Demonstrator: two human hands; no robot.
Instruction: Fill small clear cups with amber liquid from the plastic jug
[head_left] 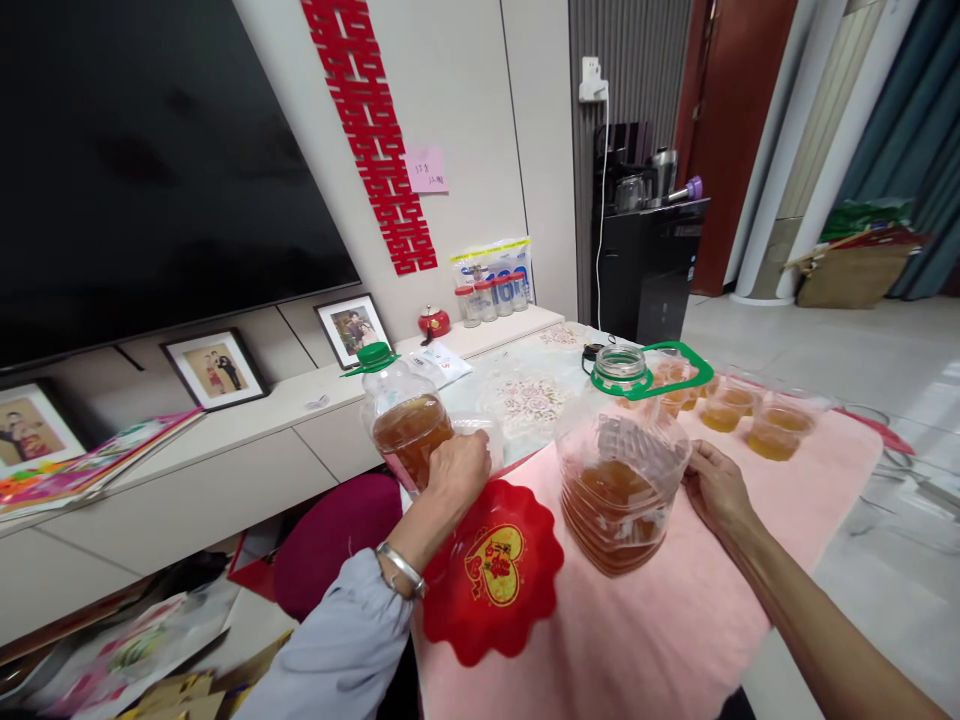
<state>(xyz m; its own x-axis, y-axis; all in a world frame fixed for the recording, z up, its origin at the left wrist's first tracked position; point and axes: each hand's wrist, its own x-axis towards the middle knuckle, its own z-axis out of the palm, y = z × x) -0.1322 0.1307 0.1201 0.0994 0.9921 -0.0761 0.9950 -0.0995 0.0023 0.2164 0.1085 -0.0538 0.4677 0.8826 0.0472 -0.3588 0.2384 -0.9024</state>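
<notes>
My left hand (459, 462) is closed at a clear plastic container (478, 428), partly hidden behind the fingers. Just left of it stands a clear jug with a green cap (409, 420), partly filled with amber liquid. An uncapped plastic jug (624, 480) with a green handle ring and amber liquid stands on the pink cloth. Against its right side, my right hand (716, 488) has its fingers bent and gripping the wall. Between the jugs lies a red scalloped tray (491, 575) with a gold heart print.
Several clear cups of amber liquid (780, 428) stand at the right on the pink cloth (817, 490). Behind are red-lidded jars (491, 300) and framed photos (215, 368) on a white cabinet (247, 440). A maroon stool (337, 545) is at the left.
</notes>
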